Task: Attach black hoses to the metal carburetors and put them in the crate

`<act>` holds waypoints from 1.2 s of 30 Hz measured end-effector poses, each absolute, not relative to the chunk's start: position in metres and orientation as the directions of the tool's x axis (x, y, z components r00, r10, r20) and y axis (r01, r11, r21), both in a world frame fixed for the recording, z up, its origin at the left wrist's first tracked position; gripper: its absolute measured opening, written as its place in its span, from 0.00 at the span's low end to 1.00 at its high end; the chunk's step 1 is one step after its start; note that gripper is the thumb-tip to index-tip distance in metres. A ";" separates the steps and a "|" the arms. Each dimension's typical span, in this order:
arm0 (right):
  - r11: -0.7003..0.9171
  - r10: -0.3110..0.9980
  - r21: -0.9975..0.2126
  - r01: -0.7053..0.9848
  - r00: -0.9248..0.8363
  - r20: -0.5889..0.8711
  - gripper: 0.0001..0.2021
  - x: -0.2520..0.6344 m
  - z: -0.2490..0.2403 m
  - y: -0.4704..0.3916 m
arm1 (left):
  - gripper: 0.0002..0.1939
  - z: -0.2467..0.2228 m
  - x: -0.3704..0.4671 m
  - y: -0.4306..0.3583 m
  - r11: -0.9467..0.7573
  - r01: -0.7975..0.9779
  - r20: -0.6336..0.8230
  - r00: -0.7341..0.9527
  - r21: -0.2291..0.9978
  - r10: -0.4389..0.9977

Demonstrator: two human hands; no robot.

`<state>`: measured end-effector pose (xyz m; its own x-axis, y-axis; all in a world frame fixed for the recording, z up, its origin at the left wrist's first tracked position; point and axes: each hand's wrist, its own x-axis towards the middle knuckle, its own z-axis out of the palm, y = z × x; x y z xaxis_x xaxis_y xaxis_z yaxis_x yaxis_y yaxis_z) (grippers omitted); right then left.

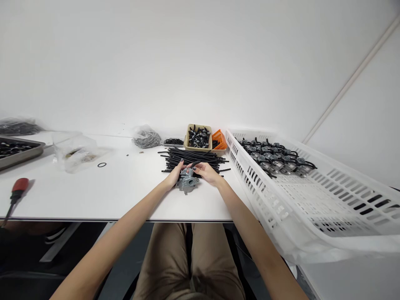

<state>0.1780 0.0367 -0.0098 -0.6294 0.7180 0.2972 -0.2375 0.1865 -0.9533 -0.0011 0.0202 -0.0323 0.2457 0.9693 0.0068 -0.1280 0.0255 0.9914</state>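
A small grey metal carburettor-like part (186, 183) rests on the white table (125, 196) in front of me. My left hand (175, 174) grips its left side. My right hand (206, 172) holds its top right, fingers pinched on a short black rubber tube (196, 163) that curves up from the part. Just behind my hands lies a pile of black tubes (193, 158).
A large white slotted crate (312, 196) on the right holds several finished parts with tubes (276, 157). Behind the pile stand a beige box (198, 137) and an orange basket (219, 139). Plastic bags (76, 152), a metal tray (17, 151) and a red-handled screwdriver (15, 193) lie left.
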 end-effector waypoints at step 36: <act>0.008 0.776 -0.955 -0.296 -0.600 0.193 0.22 0.177 -0.003 0.028 | 0.35 -0.024 0.001 0.014 -0.007 -0.050 0.019 0.230 0.999 0.973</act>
<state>0.1775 0.0285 -0.0028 -0.6003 0.7762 0.1928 -0.2963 0.0082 -0.9551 0.0006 0.0142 -0.0239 0.2302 0.9730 0.0187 -0.0499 -0.0074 0.9987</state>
